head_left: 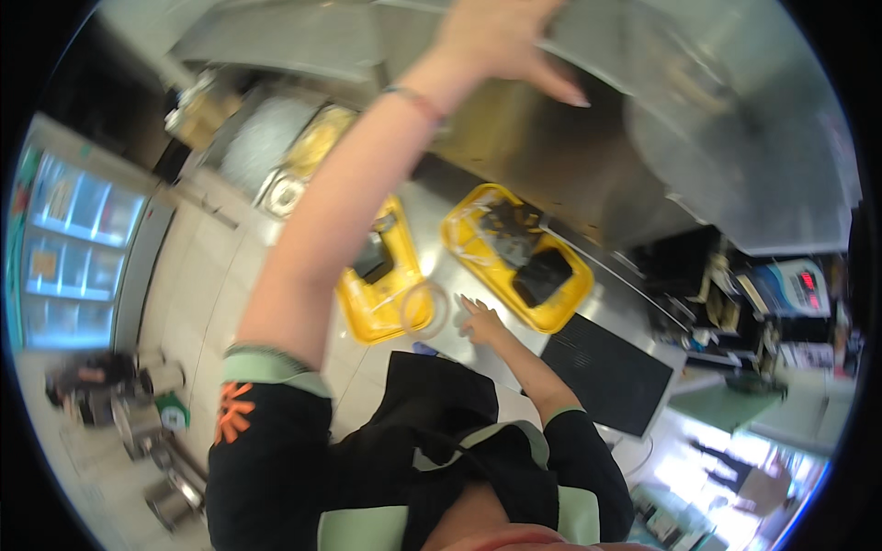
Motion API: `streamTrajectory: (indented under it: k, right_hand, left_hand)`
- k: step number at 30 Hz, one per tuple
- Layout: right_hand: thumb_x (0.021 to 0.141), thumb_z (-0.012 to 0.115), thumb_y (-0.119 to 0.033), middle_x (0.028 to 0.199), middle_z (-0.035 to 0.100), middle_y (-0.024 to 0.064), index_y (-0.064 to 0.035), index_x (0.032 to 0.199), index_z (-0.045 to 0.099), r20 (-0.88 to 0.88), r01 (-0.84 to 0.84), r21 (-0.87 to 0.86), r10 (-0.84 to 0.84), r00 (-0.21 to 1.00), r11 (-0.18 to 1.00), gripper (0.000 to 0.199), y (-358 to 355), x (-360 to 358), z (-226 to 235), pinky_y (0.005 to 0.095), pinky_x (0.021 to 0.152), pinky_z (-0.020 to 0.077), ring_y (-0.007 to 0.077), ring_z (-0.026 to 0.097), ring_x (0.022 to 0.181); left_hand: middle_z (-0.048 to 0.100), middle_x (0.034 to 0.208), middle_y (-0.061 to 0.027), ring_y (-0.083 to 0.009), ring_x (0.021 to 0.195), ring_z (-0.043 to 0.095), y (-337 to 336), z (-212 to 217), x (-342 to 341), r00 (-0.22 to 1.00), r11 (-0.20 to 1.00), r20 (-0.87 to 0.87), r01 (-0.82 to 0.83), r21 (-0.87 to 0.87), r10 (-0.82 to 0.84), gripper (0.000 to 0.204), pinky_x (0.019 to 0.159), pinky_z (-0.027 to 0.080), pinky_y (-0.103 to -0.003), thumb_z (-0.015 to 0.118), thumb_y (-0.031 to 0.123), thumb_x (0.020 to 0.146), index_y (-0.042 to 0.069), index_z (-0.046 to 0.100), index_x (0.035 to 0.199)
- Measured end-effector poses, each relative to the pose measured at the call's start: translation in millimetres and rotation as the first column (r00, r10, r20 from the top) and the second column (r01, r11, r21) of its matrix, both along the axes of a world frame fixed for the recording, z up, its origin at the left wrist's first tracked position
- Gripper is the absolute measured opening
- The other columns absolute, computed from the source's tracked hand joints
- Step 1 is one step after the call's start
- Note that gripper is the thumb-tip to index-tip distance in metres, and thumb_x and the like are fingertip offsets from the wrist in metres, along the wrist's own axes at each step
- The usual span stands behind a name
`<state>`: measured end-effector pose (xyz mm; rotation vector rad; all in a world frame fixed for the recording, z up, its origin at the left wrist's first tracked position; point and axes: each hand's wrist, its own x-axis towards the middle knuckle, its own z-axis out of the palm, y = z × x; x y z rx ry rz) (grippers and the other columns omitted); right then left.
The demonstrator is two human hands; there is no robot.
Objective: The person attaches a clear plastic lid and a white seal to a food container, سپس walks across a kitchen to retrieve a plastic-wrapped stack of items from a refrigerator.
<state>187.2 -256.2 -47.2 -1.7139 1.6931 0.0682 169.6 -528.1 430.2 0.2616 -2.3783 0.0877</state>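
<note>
My left hand (pixel 501 41) is raised at the top of the view, in front of the steel surfaces there. Its thumb stretches away from the other fingers, which the picture's edge partly cuts off; nothing shows in it. Low over the steel counter, my right hand (pixel 480 323) has its fingers stretched out beside a pale, see-through ring-shaped thing (pixel 445 310). Above it lies a yellow tray (pixel 553 323) with dark pieces and a black block-like thing (pixel 542 277). A second yellow tray (pixel 367 328), holding another dark container (pixel 372 260), is partly hidden by my left forearm.
Steel food pans (pixel 282 195) with pale contents stand beyond my left arm. A black mat (pixel 608 375) lies right of the trays, with a scale (pixel 795 286) farther right. A glass-door fridge (pixel 87 243) and metal pots (pixel 138 427) are at left. Another person (pixel 758 487) stands far right.
</note>
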Motion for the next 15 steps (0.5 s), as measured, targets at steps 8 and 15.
streamTrajectory:
  k: [8, 15]
  right_hand:
    - [0.055, 0.082, -0.031, 0.152, -0.003, 0.0127, -0.0256, 0.102, 0.069, 0.127, -0.213, 0.052, 0.205, 0.971, 0.976, 0.049, 12, 78, -58, 0.0408, 0.103, 0.0363, 0.0347, 0.036, 0.127]
    - [0.066, 0.072, -0.031, 0.13, 0.032, 0.0165, -0.0147, 0.091, 0.061, -0.104, 0.063, -0.254, -0.092, 0.99, 0.965, 0.032, 20, 105, -81, 0.0443, 0.094, 0.038, 0.0361, 0.046, 0.11]
  left_hand:
    - [0.027, 0.144, -0.0221, -0.0414, 0.131, 0.026, 125, -172, 136, 0.959, 0.921, -0.091, 0.282, 0.269, -0.267, 0.069, 0.107, 0.018, -0.056, 0.063, 0.04, 0.069, 0.005, 0.047, 0.127]
    - [0.047, 0.131, -0.0148, -0.0316, 0.118, 0.048, 484, -612, 608, 0.402, -0.264, 0.748, -0.76, 0.594, 0.528, 0.036, 0.098, 0.038, -0.045, 0.057, 0.018, 0.081, 0.011, 0.057, 0.117]
